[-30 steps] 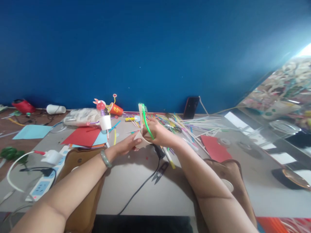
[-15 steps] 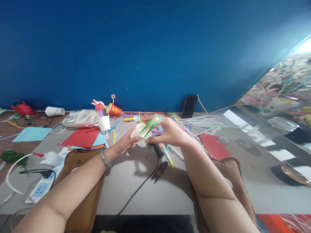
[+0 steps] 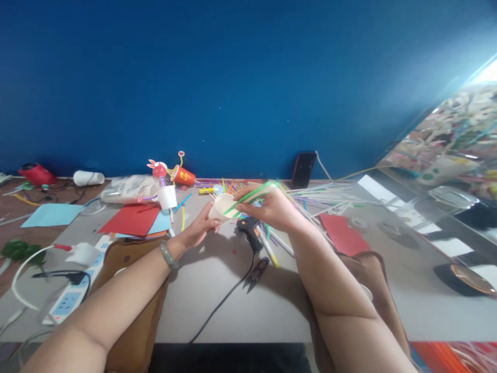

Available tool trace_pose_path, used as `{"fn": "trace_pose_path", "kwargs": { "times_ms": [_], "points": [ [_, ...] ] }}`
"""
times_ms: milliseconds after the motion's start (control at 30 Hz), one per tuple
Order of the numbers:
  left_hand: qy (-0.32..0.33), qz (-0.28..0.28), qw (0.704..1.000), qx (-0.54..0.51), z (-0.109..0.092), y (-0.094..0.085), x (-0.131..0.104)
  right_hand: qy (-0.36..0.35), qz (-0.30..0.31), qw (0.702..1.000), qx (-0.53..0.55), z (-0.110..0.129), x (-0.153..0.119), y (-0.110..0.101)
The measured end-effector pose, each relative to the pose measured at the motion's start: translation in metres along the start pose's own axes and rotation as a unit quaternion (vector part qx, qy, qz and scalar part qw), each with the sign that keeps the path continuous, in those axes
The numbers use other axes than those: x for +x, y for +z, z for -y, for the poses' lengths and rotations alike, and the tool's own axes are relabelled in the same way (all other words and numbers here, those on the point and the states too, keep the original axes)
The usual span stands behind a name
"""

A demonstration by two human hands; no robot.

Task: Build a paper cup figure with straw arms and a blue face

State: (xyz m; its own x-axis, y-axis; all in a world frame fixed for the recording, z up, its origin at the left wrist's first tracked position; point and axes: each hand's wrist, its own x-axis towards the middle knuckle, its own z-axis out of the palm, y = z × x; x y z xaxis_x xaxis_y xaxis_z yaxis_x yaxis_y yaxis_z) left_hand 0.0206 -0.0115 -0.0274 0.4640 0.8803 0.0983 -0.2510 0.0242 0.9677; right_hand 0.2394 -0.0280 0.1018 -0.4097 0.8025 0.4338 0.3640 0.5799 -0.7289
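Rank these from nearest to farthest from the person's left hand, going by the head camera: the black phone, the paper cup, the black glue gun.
1. Paper cup: in the left hand's grip.
2. Black glue gun: on the table, right of the cup.
3. Black phone: farther right, at the back by the blue wall.

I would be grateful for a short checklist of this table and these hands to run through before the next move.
1. Left hand has a grip on the paper cup: ok, fingers around its outside.
2. Right hand has a grip on the green straws: ok.
3. Lower straw ends fixed inside the cup: cannot tell; they reach its mouth.
4. Glue gun clear of both hands: ok, lying on the table.
5. Glue gun hot: cannot tell.
6. Snips closed: not ok, blades apart.
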Motion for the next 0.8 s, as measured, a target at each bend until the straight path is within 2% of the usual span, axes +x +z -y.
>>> {"fn": "trace_pose_path", "kwargs": {
  "times_ms": [200,333,500,633,800],
  "points": [
    [0.025,-0.01,0.999,0.019,-0.004,0.004,0.0,0.019,-0.069,0.997,0.039,-0.008,0.006,0.012],
    [0.042,0.01,0.999,0.019,-0.009,0.009,-0.002,0.016,-0.11,0.994,0.024,-0.005,0.004,0.019],
    [0.044,0.026,0.999,0.011,-0.009,0.012,-0.003,-0.004,-0.112,0.993,-0.023,0.0,0.003,0.022],
    [0.048,-0.005,0.999,0.018,-0.003,0.01,-0.002,-0.02,-0.108,0.993,-0.035,-0.003,0.004,0.029],
    [0.065,-0.014,0.998,0.016,0.0,0.009,0.001,-0.009,-0.15,0.988,-0.044,-0.006,0.001,0.042]
  ]
}}
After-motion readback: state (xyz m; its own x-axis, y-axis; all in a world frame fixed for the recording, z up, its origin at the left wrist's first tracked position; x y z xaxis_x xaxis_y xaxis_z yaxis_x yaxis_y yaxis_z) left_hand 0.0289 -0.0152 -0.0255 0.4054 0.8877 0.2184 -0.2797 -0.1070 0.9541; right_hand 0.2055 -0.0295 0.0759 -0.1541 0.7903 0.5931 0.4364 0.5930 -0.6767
